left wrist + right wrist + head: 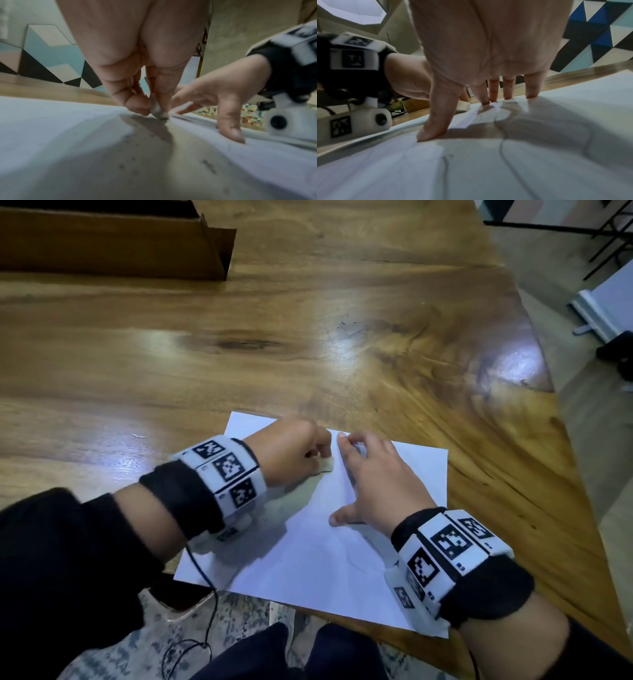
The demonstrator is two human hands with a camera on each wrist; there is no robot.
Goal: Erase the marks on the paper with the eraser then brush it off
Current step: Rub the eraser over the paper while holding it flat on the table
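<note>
A white sheet of paper (308, 556) lies at the near edge of the wooden table (308, 344). My left hand (294, 450) pinches a small whitish eraser (157, 108) and holds its tip down on the paper near the far edge. Dark crumbs (135, 158) dot the sheet below it. My right hand (373, 484) lies spread flat on the paper just right of the eraser, its fingertips (530, 94) and thumb pressing the sheet down. Thin pencil lines (503, 152) run across the paper (488, 169) under that hand.
A brown cardboard box (113, 244) stands at the table's far left. The table's right edge slants away, with floor, black chair legs (603, 231) and a white object (603, 302) beyond it. A black cable (205, 587) hangs from my left wrist.
</note>
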